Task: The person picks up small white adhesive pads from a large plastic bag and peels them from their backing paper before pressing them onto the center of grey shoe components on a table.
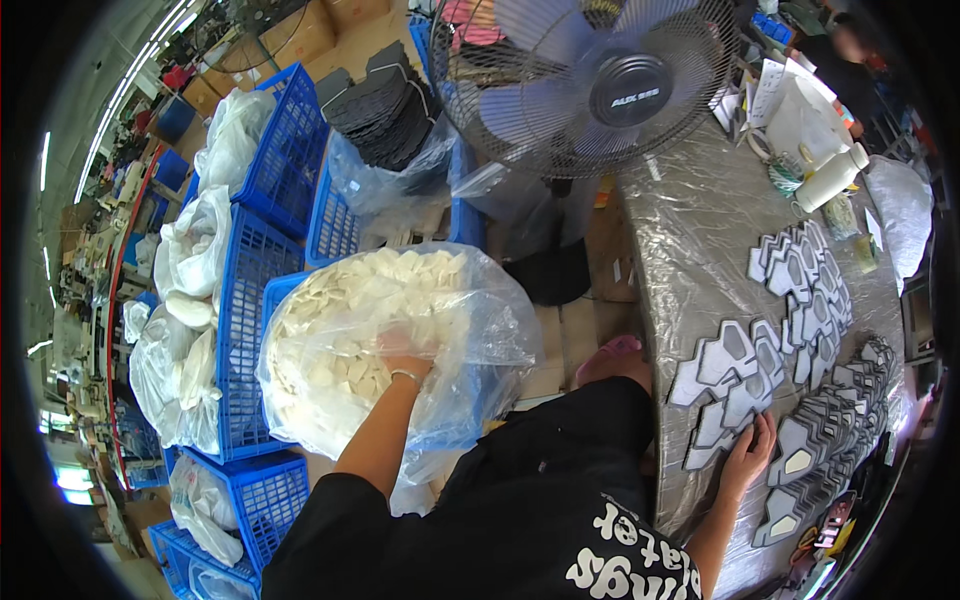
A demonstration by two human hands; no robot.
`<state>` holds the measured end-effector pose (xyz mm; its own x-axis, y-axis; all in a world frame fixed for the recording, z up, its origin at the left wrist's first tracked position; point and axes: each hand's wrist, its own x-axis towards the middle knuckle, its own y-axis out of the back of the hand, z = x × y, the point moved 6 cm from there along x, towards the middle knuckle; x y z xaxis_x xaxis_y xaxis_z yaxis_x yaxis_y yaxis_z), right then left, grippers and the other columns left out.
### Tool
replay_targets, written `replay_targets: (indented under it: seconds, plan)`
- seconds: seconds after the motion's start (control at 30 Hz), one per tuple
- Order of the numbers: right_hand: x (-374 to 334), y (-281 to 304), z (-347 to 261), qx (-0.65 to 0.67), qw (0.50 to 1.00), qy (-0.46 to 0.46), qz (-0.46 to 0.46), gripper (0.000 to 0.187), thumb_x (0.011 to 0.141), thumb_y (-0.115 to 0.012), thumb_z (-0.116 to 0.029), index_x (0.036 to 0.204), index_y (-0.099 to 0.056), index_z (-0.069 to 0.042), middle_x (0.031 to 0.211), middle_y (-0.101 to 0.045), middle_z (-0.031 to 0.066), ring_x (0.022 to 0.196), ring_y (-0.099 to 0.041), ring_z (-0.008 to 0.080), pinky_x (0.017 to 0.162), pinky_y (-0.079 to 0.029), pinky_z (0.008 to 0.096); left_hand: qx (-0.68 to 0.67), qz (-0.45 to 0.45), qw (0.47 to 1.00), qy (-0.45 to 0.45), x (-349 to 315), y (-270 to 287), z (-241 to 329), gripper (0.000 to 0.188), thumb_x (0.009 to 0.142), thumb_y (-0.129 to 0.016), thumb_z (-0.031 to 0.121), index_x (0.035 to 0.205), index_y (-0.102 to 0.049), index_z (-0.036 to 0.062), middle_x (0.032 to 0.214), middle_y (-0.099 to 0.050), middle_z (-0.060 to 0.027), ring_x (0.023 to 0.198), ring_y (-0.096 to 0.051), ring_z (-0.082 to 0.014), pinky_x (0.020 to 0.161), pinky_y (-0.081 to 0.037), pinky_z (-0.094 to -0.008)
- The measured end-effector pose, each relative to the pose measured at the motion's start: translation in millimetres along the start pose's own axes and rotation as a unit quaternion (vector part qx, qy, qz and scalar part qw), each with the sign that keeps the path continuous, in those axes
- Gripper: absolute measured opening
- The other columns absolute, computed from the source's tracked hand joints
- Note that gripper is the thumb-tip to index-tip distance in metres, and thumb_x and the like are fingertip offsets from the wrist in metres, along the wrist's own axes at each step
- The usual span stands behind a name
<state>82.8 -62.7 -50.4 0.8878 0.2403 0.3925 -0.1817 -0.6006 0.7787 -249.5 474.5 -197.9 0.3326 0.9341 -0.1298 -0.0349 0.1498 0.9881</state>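
My left hand (408, 352) reaches into a large clear plastic bag (500, 310) full of small flat cream-coloured pieces (330, 310). Plastic film and the pieces blur its fingers, so what they hold cannot be made out. On the silvery covered table (690, 270), my right hand (750, 456) lies with fingers stretched out beside the near end of a group of grey cut-out pieces (725, 375). Further rows of grey shapes (835, 430) stand overlapped to its right, a few with a cream piece (798, 461) set on them.
A large fan (610, 85) stands at the far end of the table. Blue crates (255, 330) with white plastic bags (185, 245) line the left. Dark stacked sheets (380, 110) sit in a crate behind the cream pieces. A white bottle (835, 178) lies far right, near another person (845, 65).
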Motion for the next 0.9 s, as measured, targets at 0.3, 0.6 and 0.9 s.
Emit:
replay_targets:
  seconds: [0.3, 0.6, 0.9]
  plan:
    - [-0.7, -2.8, -3.2, 0.013, 1.0, -0.012, -0.004, 0.025, 0.09, -0.052, -0.006, 0.112, -0.059, 0.005, 0.125, -0.056, 0.0192, 0.115, -0.054, 0.0366, 0.099, -0.041, 0.0401, -0.049, 0.086, 0.995, -0.03, -11.0, 11.0, -0.5, 0.057, 0.07, -0.07, 0.043, 0.107, -0.063, 0.0013, 0.108, -0.061, -0.0223, 0.103, -0.056, -0.0383, 0.093, -0.042, -0.0448]
    - [-0.2, -3.1, -2.1, 0.015, 1.0, 0.001, 0.007, 0.024, 0.09, -0.052, -0.005, 0.109, -0.058, 0.007, 0.124, -0.056, 0.0205, 0.113, -0.054, 0.0377, 0.097, -0.042, 0.0409, 0.02, 0.056, 0.998, -0.023, -26.0, 1.8, 6.9, 0.066, 0.078, -0.065, 0.044, 0.128, -0.051, 0.0016, 0.122, -0.056, -0.023, 0.112, -0.054, -0.0374, 0.097, -0.041, -0.045]
    - [-3.6, -3.1, 5.4, 0.017, 1.0, 0.002, 0.006, 0.023, 0.09, -0.052, -0.006, 0.109, -0.058, 0.005, 0.123, -0.056, 0.0204, 0.114, -0.053, 0.0379, 0.098, -0.04, 0.0421, -0.004, 0.071, 0.997, -0.042, -7.5, 29.7, -9.9, 0.055, 0.081, -0.061, 0.041, 0.127, -0.054, 0.012, 0.118, -0.06, -0.0171, 0.107, -0.058, -0.0339, 0.091, -0.046, -0.0458]
